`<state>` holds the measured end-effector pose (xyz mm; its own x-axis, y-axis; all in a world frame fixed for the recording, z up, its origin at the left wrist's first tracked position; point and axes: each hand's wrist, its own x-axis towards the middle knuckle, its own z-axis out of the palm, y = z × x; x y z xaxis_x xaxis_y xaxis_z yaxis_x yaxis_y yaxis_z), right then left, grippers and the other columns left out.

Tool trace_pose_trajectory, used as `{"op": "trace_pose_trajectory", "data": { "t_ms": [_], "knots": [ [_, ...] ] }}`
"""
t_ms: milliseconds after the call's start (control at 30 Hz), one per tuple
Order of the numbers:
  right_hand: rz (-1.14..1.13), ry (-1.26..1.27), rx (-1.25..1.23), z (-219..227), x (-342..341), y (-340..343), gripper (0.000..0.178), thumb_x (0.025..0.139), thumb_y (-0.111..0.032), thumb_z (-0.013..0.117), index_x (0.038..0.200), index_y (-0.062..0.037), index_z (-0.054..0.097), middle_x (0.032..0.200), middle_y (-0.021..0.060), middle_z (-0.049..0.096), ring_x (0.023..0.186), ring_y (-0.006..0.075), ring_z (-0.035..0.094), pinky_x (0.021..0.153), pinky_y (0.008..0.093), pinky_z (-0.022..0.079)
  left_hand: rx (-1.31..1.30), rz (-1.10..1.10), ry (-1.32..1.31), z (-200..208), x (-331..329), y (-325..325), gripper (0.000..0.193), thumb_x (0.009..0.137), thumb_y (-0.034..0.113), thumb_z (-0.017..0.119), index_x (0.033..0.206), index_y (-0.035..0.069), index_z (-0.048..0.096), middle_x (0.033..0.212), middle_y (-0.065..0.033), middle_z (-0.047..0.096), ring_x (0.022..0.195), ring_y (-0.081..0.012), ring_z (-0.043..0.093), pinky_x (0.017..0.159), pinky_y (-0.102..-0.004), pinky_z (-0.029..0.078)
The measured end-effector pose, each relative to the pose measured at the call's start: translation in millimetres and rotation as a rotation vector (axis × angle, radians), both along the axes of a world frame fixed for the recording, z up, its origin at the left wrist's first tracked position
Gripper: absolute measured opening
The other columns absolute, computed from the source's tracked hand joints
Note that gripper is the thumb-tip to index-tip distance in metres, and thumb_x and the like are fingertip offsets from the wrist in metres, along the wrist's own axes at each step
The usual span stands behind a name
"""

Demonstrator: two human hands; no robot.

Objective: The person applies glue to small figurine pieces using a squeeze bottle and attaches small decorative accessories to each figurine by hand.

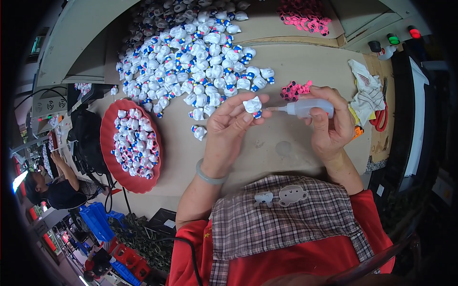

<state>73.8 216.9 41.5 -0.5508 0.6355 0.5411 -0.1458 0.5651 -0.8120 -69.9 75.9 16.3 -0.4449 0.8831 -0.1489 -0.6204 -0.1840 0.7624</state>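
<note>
Between the fingers of my left hand (228, 126) is a small white and blue cat-shaped figurine (252, 106). My right hand (332, 125) grips a translucent squeeze bottle (310, 108) lying sideways. Its thin nozzle tip points left and reaches the figurine's side; whether it touches is too small to tell. Just beyond the bottle lies a little heap of pink and black pieces (296, 89). A big pile of similar white and blue figurines (191, 62) spreads over the table farther off, with a single figurine (199, 132) lying left of my left hand.
At left stands a red scalloped tray (107, 143) full of figurines with pink parts. A larger pink and black heap (305, 16) sits at the back. On the right are a white cloth (365, 88), red-handled scissors (380, 119) and a dark box edge (405, 119). Another person (59, 186) works far left.
</note>
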Motion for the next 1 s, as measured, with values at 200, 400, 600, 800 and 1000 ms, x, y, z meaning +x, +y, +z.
{"op": "trace_pose_trajectory", "data": {
  "t_ms": [200, 400, 600, 800, 1000],
  "knots": [
    [-0.013, -0.034, 0.005, -0.2, 1.5, 0.7, 0.03, 0.089, -0.019, 0.062, 0.107, 0.0048, 0.057, 0.088, 0.0154, 0.065, 0.065, 0.0163, 0.062, 0.054, 0.0228, 0.047, -0.003, -0.004, -0.009, -0.1, -0.5, -0.3, 0.034, 0.089, 0.001, 0.055, 0.123, 0.0, 0.052, 0.121, -0.0204, 0.057, 0.101, -0.0249, 0.063, 0.083, -0.03, 0.052],
    [0.069, 0.075, -0.282, -2.1, 0.4, 0.7, 0.026, 0.091, -0.014, 0.061, 0.11, 0.0032, 0.053, 0.096, 0.0142, 0.063, 0.071, 0.0148, 0.063, 0.057, 0.0224, 0.049, 0.025, -0.045, -0.118, 2.9, -2.7, -1.4, 0.036, 0.09, 0.001, 0.052, 0.126, 0.0, 0.05, 0.12, -0.0218, 0.057, 0.099, -0.0255, 0.064, 0.083, -0.0291, 0.053],
    [0.138, 0.235, -0.708, 1.2, -12.7, 9.7, 0.028, 0.087, -0.004, 0.063, 0.112, 0.002, 0.051, 0.098, 0.0125, 0.061, 0.079, 0.0164, 0.065, 0.063, 0.023, 0.052, 0.106, -0.133, -0.271, -3.1, -6.1, -5.1, 0.038, 0.09, 0.001, 0.051, 0.128, -0.001, 0.048, 0.119, -0.0231, 0.057, 0.097, -0.0265, 0.064, 0.082, -0.0276, 0.055],
    [0.263, 0.019, -0.884, -2.1, -6.7, 21.7, 0.033, 0.083, -0.003, 0.066, 0.111, -0.0004, 0.049, 0.092, 0.01, 0.062, 0.081, 0.0167, 0.066, 0.068, 0.0234, 0.053, 0.152, -0.142, -0.363, -5.3, -3.9, -4.6, 0.04, 0.089, -0.001, 0.052, 0.128, -0.002, 0.047, 0.119, -0.0266, 0.055, 0.097, -0.0287, 0.064, 0.081, -0.0282, 0.056],
    [0.166, 0.081, -0.854, 4.4, 5.7, 32.9, 0.027, 0.082, -0.002, 0.066, 0.102, -0.0037, 0.049, 0.087, 0.0057, 0.06, 0.07, 0.0109, 0.061, 0.058, 0.0208, 0.048, 0.159, -0.201, -0.311, 0.3, 0.5, -2.2, 0.039, 0.088, 0.003, 0.054, 0.126, -0.001, 0.049, 0.117, -0.0228, 0.058, 0.1, -0.0269, 0.063, 0.086, -0.0328, 0.052]
  ]
}}
